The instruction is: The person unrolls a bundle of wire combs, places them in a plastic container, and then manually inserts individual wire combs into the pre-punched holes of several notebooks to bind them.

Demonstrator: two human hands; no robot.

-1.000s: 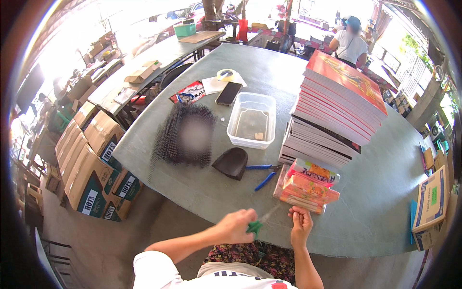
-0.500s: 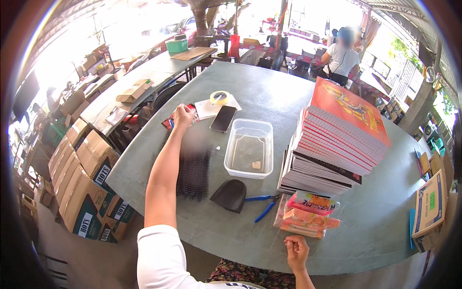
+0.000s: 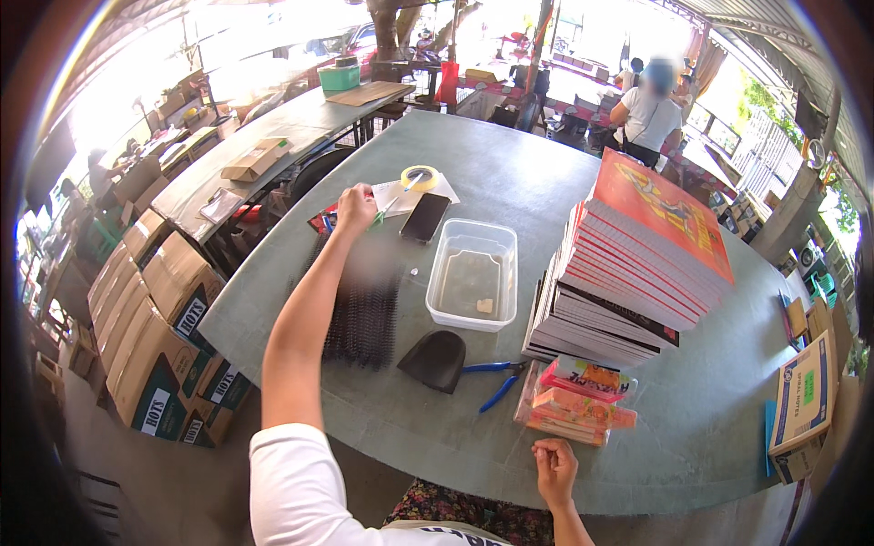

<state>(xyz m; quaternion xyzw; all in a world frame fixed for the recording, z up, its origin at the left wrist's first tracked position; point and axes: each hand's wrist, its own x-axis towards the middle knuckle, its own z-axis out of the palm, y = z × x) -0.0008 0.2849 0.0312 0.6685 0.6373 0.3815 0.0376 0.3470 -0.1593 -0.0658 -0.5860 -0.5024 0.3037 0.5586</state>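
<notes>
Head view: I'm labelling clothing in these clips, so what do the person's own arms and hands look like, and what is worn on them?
The left hand and right hand are bare: no gloves, rings or watch show. The left arm has a short white sleeve ending above the elbow, with the forearm uncovered. The right forearm is uncovered too; its upper part is out of frame.

A single head-worn fisheye view looks steeply down and forward over a grey-green table (image 3: 510, 182), close enough that the person's shoulder fills the lower edge. Beyond the fingers of the outstretched left hand (image 3: 355, 209) the view runs to far benches; just behind the curled right hand (image 3: 555, 469) lies the table's near rim. Straight edges bow toward the dark circular border.
</notes>
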